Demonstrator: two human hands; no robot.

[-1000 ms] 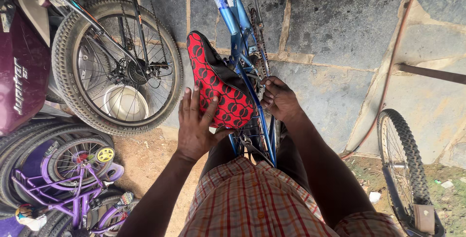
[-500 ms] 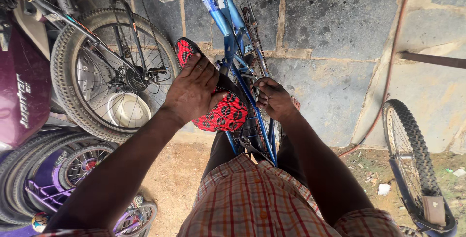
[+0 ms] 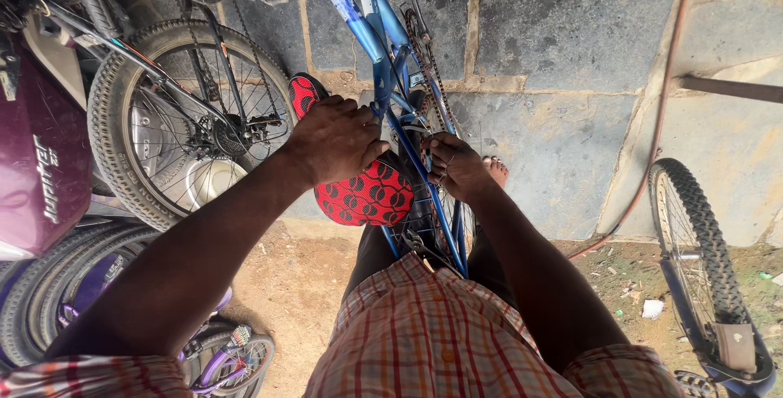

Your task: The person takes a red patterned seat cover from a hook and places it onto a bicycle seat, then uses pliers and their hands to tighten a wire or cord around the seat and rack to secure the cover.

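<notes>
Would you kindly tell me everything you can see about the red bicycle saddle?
The saddle wears a red cover patterned with black rings, seemingly fabric. It is narrow at its far nose and broad at the near end, mounted on the blue bicycle frame that stands between the person's legs. The left hand lies palm-down across its middle, hiding that part. The right hand rests beside it on the frame, apart from the saddle.

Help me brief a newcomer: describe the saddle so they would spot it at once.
Find the blue bicycle frame running up the middle. Just left of it, under the left hand, sits the saddle. Its red cover with black ring patterns is the only one around.
</notes>
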